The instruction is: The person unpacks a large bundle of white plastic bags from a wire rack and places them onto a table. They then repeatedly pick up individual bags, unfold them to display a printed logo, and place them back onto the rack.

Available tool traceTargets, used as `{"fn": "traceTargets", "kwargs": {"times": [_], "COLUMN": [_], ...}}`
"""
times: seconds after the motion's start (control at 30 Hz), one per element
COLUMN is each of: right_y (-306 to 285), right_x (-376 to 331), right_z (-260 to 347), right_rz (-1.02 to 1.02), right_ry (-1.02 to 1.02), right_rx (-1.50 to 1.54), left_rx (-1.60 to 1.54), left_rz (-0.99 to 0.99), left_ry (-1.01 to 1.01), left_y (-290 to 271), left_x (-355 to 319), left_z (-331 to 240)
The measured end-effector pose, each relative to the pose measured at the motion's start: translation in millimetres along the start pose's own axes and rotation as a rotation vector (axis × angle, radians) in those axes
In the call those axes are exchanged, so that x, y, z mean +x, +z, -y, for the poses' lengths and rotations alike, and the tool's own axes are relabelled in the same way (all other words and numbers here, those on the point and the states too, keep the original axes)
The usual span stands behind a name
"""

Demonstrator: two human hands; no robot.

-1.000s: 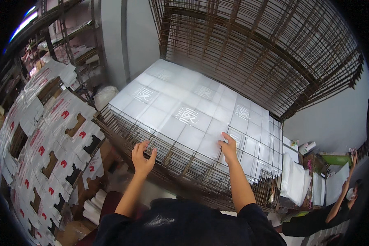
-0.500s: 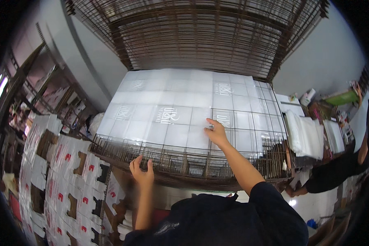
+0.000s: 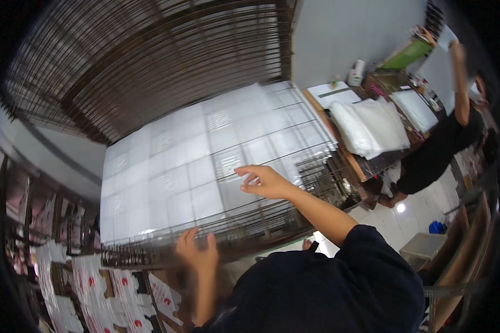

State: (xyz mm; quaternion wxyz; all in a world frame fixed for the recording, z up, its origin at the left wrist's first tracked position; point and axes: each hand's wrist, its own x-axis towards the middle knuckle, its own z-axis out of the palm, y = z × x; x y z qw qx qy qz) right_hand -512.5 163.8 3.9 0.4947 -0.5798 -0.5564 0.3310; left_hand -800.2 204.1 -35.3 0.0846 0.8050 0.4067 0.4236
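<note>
A large wire rack shelf carries rows of clear plastic sheets laid side by side. My right hand reaches over the sheets near the front middle, fingers spread and resting on one of them. My left hand is at the rack's front edge, blurred, fingers up against the wire rim. Neither hand holds anything that I can make out. More stacked wire shelves tilt up behind the sheets.
To the right a table holds a pile of white plastic bags and papers. Another person in black sits beyond it, one arm raised. Printed white cartons with red marks are stacked at the lower left.
The view has swung and tilted to the right. My right hand stays on the sheets near the front; my left hand has shifted right along the rack's front edge.
</note>
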Motion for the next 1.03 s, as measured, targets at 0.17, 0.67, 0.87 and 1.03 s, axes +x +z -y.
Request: {"fn": "traceTargets", "kwargs": {"times": [0.17,0.67,0.87,1.03], "right_y": [-93.9,-170.5,-173.2,-177.7], "right_x": [-88.6,-193.5,-188.2,-187.4], "right_z": [-11.6,-45.8,-53.1,-57.9], "right_rz": [-0.213,-0.27,-0.119,-0.002], "right_ry": [-0.125,-0.112,-0.102,-0.04], "right_rx": [-0.301,-0.751,-0.683,-0.648], "left_rx": [-0.085,0.108,0.19,0.178], "left_rz": [0.181,0.327,0.137,0.134], "left_ry": [0.053,0.06,0.008,-0.08], "left_y": [32.4,85.1,87.1,91.3], "left_x": [2.0,-2.7,-19.8,-24.4], "left_z": [-52.1,-127.3,-116.6,-108.2]}}
